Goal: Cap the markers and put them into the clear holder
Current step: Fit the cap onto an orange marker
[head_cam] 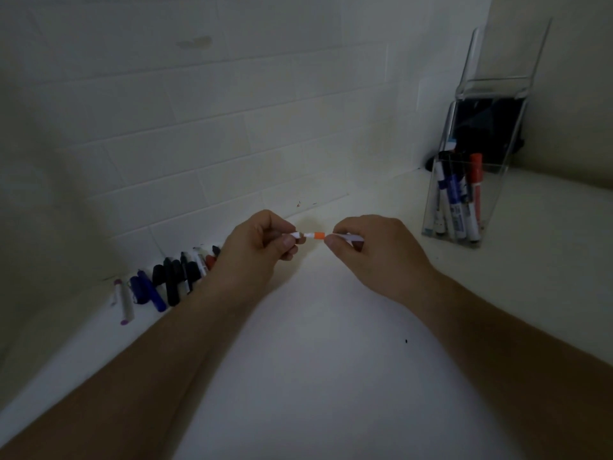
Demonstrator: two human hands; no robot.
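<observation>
Over the white counter, my left hand (262,242) pinches a short white piece (296,234), apparently a cap. Facing it, my right hand (368,250) pinches a white marker with an orange band (319,236). The two pieces meet end to end between my hands. At the right stands the clear holder (431,207), with several capped markers upright in it, among them a red one (476,180) and a blue one (452,194). A row of loose markers (169,280) lies along the foot of the wall at the left, ending in a purple-tipped one (123,300).
A white tiled wall (232,127) runs behind the counter and meets a side wall at the right corner. A dark object (487,127) sits behind the holder's tall clear back. The white counter (331,360) spreads under my forearms.
</observation>
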